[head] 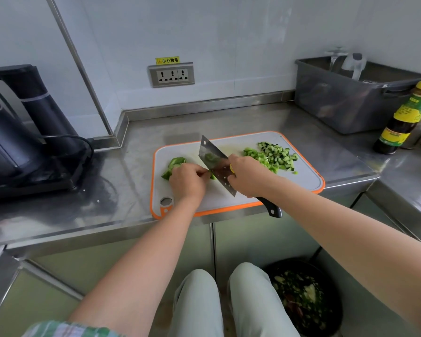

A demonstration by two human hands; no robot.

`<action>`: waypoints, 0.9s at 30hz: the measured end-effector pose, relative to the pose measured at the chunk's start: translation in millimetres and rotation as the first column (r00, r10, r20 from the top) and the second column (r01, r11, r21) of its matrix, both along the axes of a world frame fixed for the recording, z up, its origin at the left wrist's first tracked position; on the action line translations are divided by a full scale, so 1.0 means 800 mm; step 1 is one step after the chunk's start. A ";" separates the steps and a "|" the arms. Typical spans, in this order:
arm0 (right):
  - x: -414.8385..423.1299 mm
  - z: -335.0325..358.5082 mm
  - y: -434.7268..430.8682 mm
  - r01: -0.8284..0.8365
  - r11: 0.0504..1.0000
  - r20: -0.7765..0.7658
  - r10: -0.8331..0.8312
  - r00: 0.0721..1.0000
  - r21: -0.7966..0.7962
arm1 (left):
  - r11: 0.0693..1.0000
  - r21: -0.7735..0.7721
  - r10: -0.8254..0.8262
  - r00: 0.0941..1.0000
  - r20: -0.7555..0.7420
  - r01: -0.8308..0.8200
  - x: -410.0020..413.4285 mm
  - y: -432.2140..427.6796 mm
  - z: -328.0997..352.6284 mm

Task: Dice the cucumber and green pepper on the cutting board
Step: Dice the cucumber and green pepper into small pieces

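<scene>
Green pepper (176,163) on cutting board (302,177), pinned beneath left grip (187,182), curled tight onto it; right grip (249,176) clamped round cleaver (211,156), blade just beside left grip.

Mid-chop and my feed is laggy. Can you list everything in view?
cutting board: one, white with orange rim, on the counter
cleaver: one, steel blade, dark handle, over board centre
diced cucumber: one pile, green, board's right
green pepper: several large pieces, green, board's left
counter: one, steel
kettle unit: one, black, counter left
wall socket: one, grey, back wall
tub: one, grey, counter right
sauce bottle: one, dark, yellow-green label, beside tub
scrap bowl: one, dark, floor
left hand: holds green pepper
right hand: grips cleaver
</scene>
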State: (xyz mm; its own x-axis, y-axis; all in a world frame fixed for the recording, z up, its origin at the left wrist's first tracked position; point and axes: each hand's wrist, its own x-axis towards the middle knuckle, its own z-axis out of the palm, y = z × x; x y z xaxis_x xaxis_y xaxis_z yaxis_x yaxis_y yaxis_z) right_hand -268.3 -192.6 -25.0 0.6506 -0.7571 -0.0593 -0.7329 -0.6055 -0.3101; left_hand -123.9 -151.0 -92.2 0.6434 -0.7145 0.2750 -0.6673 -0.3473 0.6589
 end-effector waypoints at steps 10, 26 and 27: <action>0.014 -0.009 -0.005 0.043 0.999 -0.017 -0.043 0.999 0.025 | 1.000 -0.009 -0.010 0.999 0.050 0.010 0.000 -0.001 -0.001; -0.028 0.000 -0.040 0.210 0.971 0.315 -0.235 0.919 0.110 | 0.922 0.117 -0.388 0.887 0.251 0.370 0.019 -0.007 0.008; -0.029 -0.002 -0.039 0.207 0.971 0.319 -0.234 0.918 0.118 | 0.916 0.142 -0.401 0.879 0.259 0.376 0.017 -0.011 0.010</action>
State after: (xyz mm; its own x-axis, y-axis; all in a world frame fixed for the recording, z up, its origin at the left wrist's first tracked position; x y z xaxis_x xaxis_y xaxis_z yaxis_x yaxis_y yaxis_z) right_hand -291.4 -224.1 -26.5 0.4608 -0.8853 0.0620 -0.6938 -0.4029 -0.5969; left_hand -110.1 -159.6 -84.1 0.2159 -0.9197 0.3281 -0.9108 -0.0685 0.4072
